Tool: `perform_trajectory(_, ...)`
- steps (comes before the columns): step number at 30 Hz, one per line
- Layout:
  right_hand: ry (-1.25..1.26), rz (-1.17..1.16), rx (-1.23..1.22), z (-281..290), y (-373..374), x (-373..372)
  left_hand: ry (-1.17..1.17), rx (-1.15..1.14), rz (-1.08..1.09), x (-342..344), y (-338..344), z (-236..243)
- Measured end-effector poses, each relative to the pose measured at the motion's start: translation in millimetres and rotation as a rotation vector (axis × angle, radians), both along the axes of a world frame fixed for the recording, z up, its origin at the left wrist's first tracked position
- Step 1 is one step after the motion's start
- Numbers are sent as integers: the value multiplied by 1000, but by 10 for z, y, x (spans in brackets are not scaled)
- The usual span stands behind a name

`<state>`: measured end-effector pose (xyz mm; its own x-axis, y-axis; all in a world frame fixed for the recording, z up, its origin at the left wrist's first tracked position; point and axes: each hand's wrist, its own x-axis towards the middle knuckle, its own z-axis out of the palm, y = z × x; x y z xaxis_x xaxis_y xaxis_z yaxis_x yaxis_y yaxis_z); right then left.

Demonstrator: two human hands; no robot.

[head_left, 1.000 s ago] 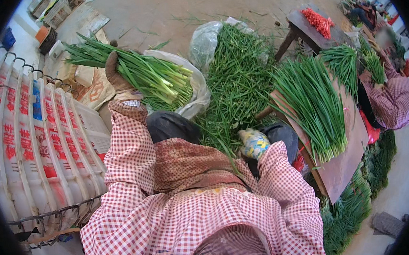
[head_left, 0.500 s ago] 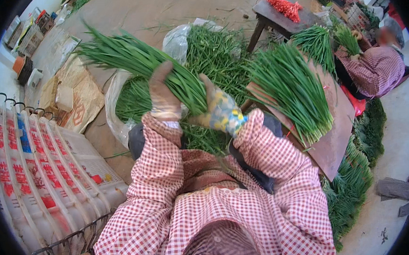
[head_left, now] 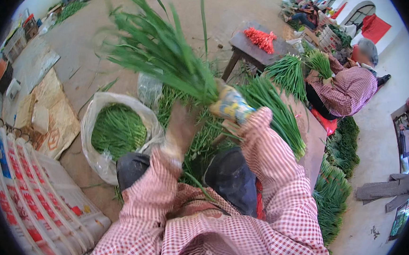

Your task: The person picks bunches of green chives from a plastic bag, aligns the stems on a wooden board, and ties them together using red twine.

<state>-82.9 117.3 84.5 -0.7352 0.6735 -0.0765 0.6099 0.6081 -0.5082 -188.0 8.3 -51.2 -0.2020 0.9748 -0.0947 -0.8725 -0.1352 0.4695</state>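
Observation:
My right hand [head_left: 231, 105], in a patterned glove, is closed around the lower end of a bunch of garlic chives [head_left: 168, 54]. The long green leaves fan out up and to the left, smeared by motion. Below the bunch and apart from it, my left hand [head_left: 180, 129] is blurred, so its fingers cannot be made out. Loose green leaves [head_left: 205, 139] lie in a heap beneath both hands, between my knees. To the right of my right hand, a thick bundle of chives [head_left: 272, 111] rests on a brown board [head_left: 313, 150].
A clear plastic bag [head_left: 90, 149] of greens stands at left, beyond a white crate [head_left: 62, 199]. A dark stool [head_left: 279, 50] bears red ties [head_left: 260, 39]. At right sits a co-worker [head_left: 341, 87] holding chives, near stacked greens [head_left: 333, 199].
The chive bunch has swung up and is now held by my right hand alone. My left hand has come off it and moved down. The view has shifted, showing more on the right.

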Motion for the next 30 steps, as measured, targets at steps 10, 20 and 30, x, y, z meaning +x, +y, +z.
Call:
perform_trajectory(10,-254,116,-46,-585,-822,334,-388,-31,170,175,-374,-230)
perform_trajectory(20,182,16,107,-503,-833,1477,-353,217,-18,1071,-188,520)
perform_trajectory(30,-77,-337,-109,-836,-1357,3019,-168,0,-335,1760,-20,363)
